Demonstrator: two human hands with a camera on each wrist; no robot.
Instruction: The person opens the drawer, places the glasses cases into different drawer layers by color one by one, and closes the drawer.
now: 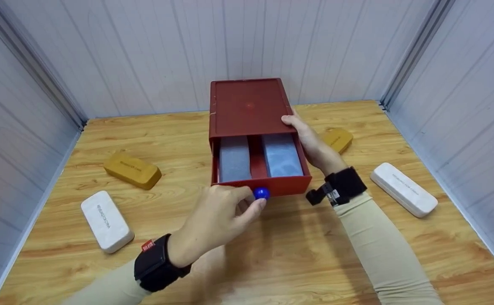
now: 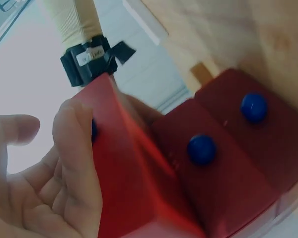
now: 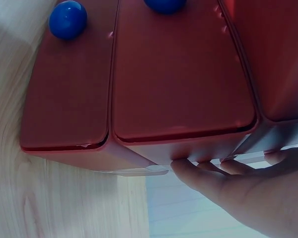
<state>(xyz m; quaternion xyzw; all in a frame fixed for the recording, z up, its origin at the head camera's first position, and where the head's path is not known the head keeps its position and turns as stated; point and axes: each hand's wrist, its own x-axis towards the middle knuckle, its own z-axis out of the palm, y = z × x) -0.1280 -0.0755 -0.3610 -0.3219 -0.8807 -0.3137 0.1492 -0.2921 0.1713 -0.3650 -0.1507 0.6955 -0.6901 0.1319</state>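
Note:
A dark red drawer cabinet (image 1: 249, 106) stands at the back middle of the table. Its red top drawer (image 1: 291, 187) is pulled out, with a left light-blue block (image 1: 235, 161) and a right light-blue block (image 1: 282, 156) lying inside. My left hand (image 1: 219, 214) has its fingers curled at the drawer's blue knob (image 1: 261, 193); in the left wrist view they partly hide it and the thumb stands slightly apart. My right hand (image 1: 314, 142) rests against the cabinet's right side, thumb over the top edge, and its fingers (image 3: 203, 178) touch the side wall.
The middle drawer (image 3: 181, 74) and the bottom drawer (image 3: 69, 94) are closed. On the left lie a yellow block (image 1: 132, 169) and a white block (image 1: 107, 222). On the right are another yellow block (image 1: 338, 139) and another white block (image 1: 403, 189). Pale panels (image 1: 145, 55) enclose the table.

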